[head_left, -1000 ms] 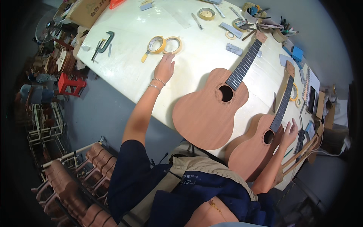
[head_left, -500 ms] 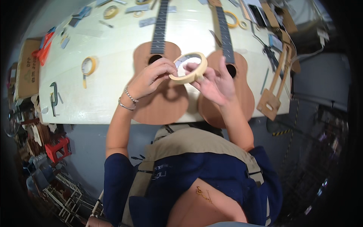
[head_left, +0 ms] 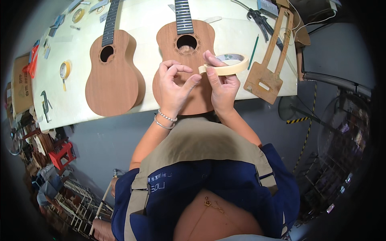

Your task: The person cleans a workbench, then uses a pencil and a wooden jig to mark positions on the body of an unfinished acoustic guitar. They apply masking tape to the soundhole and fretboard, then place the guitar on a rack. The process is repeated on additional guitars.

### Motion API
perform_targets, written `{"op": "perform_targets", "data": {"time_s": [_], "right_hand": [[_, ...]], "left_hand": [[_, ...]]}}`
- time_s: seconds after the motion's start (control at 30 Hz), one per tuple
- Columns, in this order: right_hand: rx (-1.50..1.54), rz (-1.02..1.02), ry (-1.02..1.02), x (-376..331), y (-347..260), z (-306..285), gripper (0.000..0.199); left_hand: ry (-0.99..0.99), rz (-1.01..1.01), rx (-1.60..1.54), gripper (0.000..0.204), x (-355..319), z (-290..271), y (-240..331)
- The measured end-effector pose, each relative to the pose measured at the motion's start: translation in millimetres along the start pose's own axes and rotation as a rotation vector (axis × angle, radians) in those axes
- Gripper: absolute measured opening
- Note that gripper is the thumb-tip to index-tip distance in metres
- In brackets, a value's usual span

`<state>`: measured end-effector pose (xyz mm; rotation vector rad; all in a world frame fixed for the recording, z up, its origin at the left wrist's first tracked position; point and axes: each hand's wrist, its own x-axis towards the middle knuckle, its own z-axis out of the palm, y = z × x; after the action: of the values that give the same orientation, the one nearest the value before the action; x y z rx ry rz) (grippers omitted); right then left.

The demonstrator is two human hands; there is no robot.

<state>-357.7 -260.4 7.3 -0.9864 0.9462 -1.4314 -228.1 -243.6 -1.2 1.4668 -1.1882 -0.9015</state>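
One dark G-clamp lies near the table's left end, with a yellow tape roll just beyond it. Next comes an unvarnished brown ukulele, its dark fretboard pointing away from the person. The left hand is raised over the lower body of a second ukulele, wrist up, fingers curled, thumb and forefinger parted with nothing visible between them. Just beside that thumb is the short end of a cream masking tape roll. The right hand grips this roll's near side, thumb against the outer band, forearm slanting in from the lower right. Further right lie a green pencil and a slotted wooden template.
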Motion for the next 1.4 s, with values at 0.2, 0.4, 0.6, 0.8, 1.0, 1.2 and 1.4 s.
{"op": "perform_targets", "data": {"time_s": [0.2,0.4,0.6,0.8,1.0,1.2,1.4], "right_hand": [[0.554,0.278,-0.203,-18.1,-13.2,-24.7,0.035],[0.197,0.358,-0.203,-26.5,-9.8,-69.0,0.032],[-1.332,-0.448,-0.124,-0.9,25.8,-63.7,0.043],[-1.385,-0.459,-0.153,-1.8,39.3,-60.0,0.046],[-1.425,-0.44,-0.165,-0.9,37.7,-56.3,0.04],[-1.397,-0.443,-0.164,-1.0,42.0,-60.2,0.041],[-1.392,-0.426,-0.177,-1.9,43.5,-62.5,0.04]], "left_hand": [[-0.045,-0.205,-0.114,0.016,-28.0,9.2,5.6],[-0.089,-0.2,0.253,0.014,-47.1,-20.3,1.3],[-0.063,-0.079,0.66,0.017,-11.0,-24.7,-30.9],[-0.073,-0.089,0.678,0.015,-3.2,-27.5,-33.7],[-0.048,-0.029,0.734,0.017,-2.3,-25.3,-30.3],[0.023,0.14,0.89,0.038,-22.2,-17.2,-38.9],[-0.112,0.026,1.272,0.042,-53.9,-27.9,-21.6]]}}
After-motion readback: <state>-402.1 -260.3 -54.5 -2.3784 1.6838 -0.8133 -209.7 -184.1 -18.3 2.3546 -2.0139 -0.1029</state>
